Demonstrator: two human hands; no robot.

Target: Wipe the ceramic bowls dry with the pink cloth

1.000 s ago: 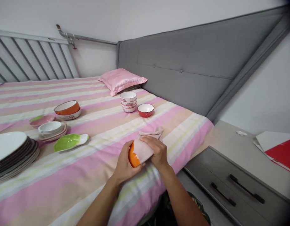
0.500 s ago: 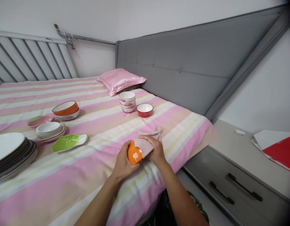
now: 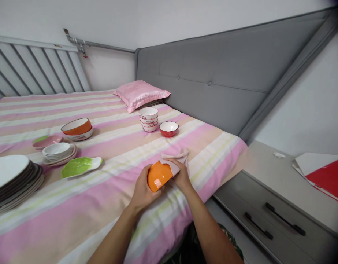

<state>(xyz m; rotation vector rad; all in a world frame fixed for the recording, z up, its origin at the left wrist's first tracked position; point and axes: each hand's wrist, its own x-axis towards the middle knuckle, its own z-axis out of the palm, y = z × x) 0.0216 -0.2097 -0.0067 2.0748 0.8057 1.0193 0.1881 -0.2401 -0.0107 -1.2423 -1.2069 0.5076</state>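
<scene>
An orange bowl [image 3: 159, 176] is gripped by my left hand [image 3: 143, 190] along its left side, above the near edge of the bed. A pale pink cloth [image 3: 182, 155] is bunched in my right hand [image 3: 182, 177], which presses it against the bowl's right side. Part of the cloth trails beyond my fingers toward the bedspread. Just past my hands sits a red bowl [image 3: 169, 129] with a white inside. Beside it stands a stack of white patterned bowls [image 3: 149, 119]. The fingertips of my left hand are hidden under the bowl.
On the left of the striped bedspread [image 3: 103, 205] are a green leaf-shaped dish [image 3: 79, 167], stacked plates [image 3: 15, 183], small white dishes [image 3: 57, 150] and an orange bowl on another bowl [image 3: 77, 128]. A pink pillow [image 3: 141, 93] lies by the grey headboard [image 3: 212, 73]; a nightstand [image 3: 267, 205] stands right.
The cloth in my right hand has slid right and back over the bowl, so more of the orange surface shows. My left hand has stayed nearly in place.
</scene>
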